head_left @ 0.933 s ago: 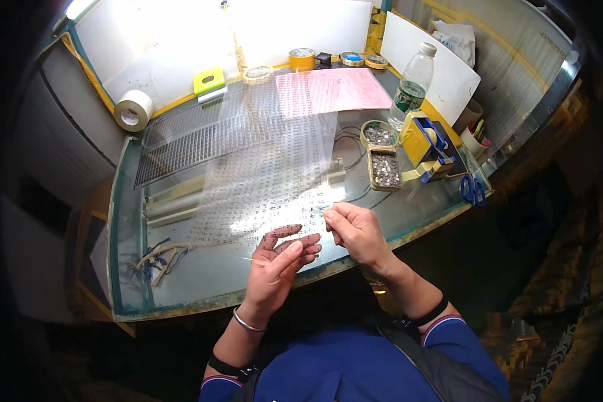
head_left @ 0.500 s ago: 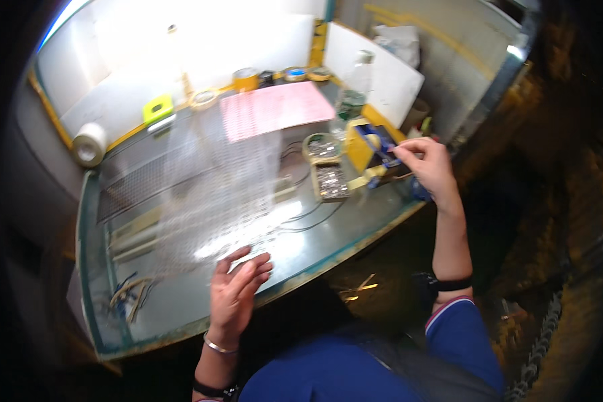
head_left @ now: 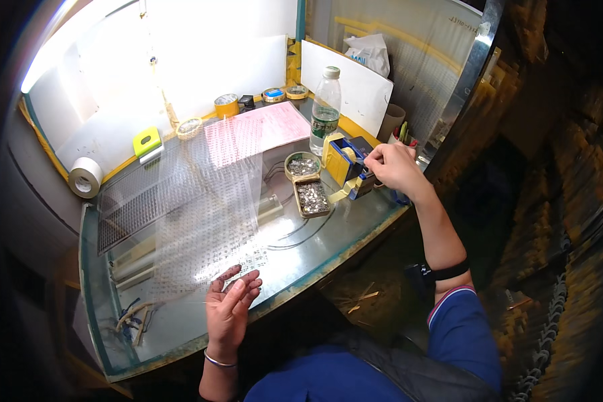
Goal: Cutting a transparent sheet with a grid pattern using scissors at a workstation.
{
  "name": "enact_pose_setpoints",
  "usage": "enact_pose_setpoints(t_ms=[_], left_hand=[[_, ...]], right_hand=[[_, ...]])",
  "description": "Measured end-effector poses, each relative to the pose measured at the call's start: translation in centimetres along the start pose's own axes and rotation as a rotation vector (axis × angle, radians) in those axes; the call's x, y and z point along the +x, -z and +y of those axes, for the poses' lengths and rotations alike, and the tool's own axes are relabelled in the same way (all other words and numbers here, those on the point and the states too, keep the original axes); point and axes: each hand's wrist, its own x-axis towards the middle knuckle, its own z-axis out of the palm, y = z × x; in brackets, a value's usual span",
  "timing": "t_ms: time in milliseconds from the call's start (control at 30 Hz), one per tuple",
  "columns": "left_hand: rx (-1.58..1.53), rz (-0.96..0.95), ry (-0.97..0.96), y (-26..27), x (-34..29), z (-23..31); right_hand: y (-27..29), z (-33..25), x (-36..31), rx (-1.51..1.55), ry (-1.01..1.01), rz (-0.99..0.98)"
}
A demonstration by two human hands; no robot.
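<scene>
My left hand (head_left: 229, 309) hovers by the near edge of the table, palm turned up, its fingers half bent and apart. Just beyond its fingertips lies a clear plastic sheet (head_left: 208, 221) covered with rows of small dark marks. On the right, my right hand (head_left: 396, 169) has thumb and forefinger pinched together beside a blue and yellow tape dispenser (head_left: 342, 161). Whatever the pinch holds, if anything, is too small to make out. A round dish (head_left: 303, 165) and a rectangular tin (head_left: 313, 199), both filled with small shiny pieces, stand left of the dispenser.
A pink sheet (head_left: 275, 127) lies behind the plastic one. A clear bottle (head_left: 325, 110) with a white cap stands near the back right. Tape rolls (head_left: 226, 105) line the back, and a white roll (head_left: 85, 177) sits at left. Scraps of cord (head_left: 137, 318) lie front left.
The view has shifted, so the table's things appear farther left and sharper. My right hand is still pinched beside the dispenser; my left hand keeps its half-bent shape near the sheet's edge.
</scene>
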Motion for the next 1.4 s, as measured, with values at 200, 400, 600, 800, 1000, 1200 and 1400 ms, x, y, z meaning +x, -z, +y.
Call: enact_pose_setpoints(t_ms=[200,400,600,800,1000,1200,1400], left_hand=[[0.016,0.004,0.026,-0.3,0.0,-0.1],[0.014,-0.003,0.021,-0.5,0.3,-0.6],[0.074,0.102,0.032,-0.4,-0.4,0.6],[0.049,-0.029,0.06,-0.1,0.2,0.3],[-0.014,-0.061,0.043,0.5,0.0,0.4],[-0.029,-0.067,0.035,0.5,0.3,0.0],[-0.019,-0.064,0.03,0.6,0.2,0.0]], right_hand=[[-2.6,2.3,-2.4,0.565,-0.13,0.181],[-2.5,1.6,-4.1,0.202,-0.104,0.257],[-2.5,-6.4,-6.8,0.294,0.234,0.08],[-5.6,-12.6,-9.9,0.802,0.633,-0.397],[-7.0,-13.9,-10.2,0.685,0.657,-0.455],[-7.3,-13.5,-10.1,0.663,0.658,-0.451],[-7.3,-13.6,-10.2,0.637,0.667,-0.443]])
